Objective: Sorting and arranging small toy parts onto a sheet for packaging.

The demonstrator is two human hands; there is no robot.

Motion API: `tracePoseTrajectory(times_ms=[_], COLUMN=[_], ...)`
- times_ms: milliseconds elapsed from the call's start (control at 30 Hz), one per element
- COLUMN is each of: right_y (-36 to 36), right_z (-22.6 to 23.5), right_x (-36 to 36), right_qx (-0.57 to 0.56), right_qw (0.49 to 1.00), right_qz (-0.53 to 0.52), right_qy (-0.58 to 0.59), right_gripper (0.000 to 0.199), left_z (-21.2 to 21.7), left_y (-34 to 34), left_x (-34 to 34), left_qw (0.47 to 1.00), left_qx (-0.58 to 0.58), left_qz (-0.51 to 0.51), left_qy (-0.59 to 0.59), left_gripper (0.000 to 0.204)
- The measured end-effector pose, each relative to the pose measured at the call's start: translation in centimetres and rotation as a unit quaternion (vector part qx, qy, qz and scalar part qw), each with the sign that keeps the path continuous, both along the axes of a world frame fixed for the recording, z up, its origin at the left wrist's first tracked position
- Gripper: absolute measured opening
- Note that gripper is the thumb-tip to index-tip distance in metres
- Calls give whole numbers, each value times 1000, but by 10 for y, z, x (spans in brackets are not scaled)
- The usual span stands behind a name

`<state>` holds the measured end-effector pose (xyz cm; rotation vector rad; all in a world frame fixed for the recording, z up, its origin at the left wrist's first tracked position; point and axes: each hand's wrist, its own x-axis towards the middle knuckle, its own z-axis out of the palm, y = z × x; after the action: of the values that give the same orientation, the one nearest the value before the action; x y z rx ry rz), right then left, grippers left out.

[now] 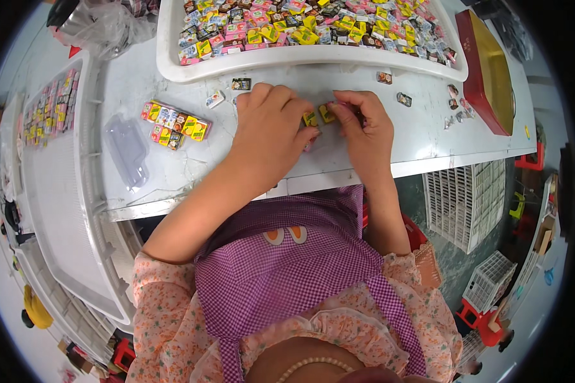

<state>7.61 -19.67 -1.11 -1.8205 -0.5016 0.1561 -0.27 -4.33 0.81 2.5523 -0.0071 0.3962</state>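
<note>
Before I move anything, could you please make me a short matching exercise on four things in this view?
1. Right hand
2. White tray
3. Clear plastic shell
4. Red box

A. Near the table's right end
B. Heaped with small packets
C. Pinching a yellow packet
D. Near the table's left end

Pairs: 1-C, 2-B, 3-D, 4-A

A small yellow box (326,113) is held in the fingertips of the right hand (367,126), while another yellow box (310,120) is gripped by the left hand (266,131). Many little boxes (287,29) are heaped in a white tray (313,60); a clear plastic shell (126,151) is laid on the table (415,137).
</note>
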Motion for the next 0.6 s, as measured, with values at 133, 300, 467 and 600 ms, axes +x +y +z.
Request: tracePoseTrajectory(times_ms=[133,300,467,600], right_y=[0,1,0,2], right_z=[-1,-3,-4,-1], right_x=[0,1,1,1], right_qx=[-1,-3,-4,0], right_qw=[999,999,998,998], right_qz=[10,14,13,15], right_qy=[-38,-44,-54,-57], right_gripper=[15,15,15,15], left_z=[0,-2,2,0], left_y=[-3,1,-3,-6], left_x=[-5,-1,1,-4], left_qw=[999,999,999,999], left_qx=[27,2,3,10], left_qz=[29,29,22,45], left_qy=[8,38,48,15], left_gripper=[30,28,27,26])
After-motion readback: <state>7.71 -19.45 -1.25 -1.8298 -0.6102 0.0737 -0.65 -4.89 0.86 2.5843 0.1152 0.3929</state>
